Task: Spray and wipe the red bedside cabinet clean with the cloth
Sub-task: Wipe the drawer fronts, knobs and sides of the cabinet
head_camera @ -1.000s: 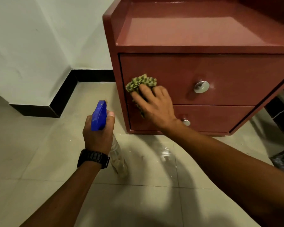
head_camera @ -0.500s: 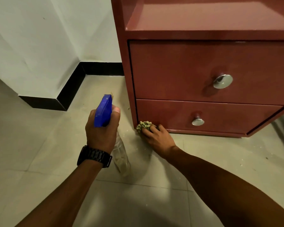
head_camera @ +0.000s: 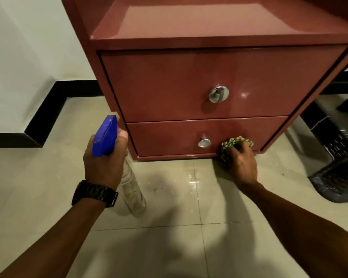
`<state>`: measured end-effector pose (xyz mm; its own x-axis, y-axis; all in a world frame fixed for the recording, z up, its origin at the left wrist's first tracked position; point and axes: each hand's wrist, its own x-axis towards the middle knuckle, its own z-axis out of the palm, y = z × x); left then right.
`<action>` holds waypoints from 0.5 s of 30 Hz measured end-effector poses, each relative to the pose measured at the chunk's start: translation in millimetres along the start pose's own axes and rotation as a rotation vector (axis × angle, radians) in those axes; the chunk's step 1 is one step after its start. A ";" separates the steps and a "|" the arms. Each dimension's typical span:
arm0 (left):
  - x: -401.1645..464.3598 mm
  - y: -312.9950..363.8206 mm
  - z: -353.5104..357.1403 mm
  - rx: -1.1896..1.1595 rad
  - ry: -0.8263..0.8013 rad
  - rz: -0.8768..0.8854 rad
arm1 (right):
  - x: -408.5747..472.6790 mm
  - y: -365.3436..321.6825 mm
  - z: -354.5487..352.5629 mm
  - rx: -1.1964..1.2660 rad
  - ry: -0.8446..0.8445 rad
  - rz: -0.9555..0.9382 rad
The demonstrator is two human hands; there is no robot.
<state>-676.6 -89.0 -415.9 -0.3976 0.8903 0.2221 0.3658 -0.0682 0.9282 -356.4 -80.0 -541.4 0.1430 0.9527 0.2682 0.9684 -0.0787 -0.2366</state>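
Red cabinet [head_camera: 209,81] on the tiled floor; right hand [head_camera: 241,167] holds the cloth [head_camera: 236,141] bunched against the lower drawer [head_camera: 189,135], right of its knob [head_camera: 204,142]. Left hand [head_camera: 103,159] grips the spray bottle [head_camera: 106,135]. Risk: cloth snagging that knob.

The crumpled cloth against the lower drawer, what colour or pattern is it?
The crumpled cloth is green with a pale woven check, seen in the head view.

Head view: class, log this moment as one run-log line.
left hand: holds blue-topped clear spray bottle | right hand: presses green patterned cloth on red cabinet's lower drawer
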 end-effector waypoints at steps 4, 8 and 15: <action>-2.5 4.8 6.4 -0.004 -0.022 0.008 | 11.0 -26.8 -12.4 0.185 0.101 -0.214; -5.0 7.6 13.0 -0.008 -0.013 -0.003 | 29.5 -27.4 -34.9 -0.034 0.180 -0.586; -11.5 18.5 28.9 -0.055 -0.057 0.027 | 53.1 -49.8 -49.0 -0.148 0.163 -1.032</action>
<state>-640.9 -87.5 -410.0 -0.3391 0.9119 0.2310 0.3281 -0.1155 0.9376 -387.1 -39.8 -469.5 -0.7492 0.5283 0.3995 0.6501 0.7019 0.2911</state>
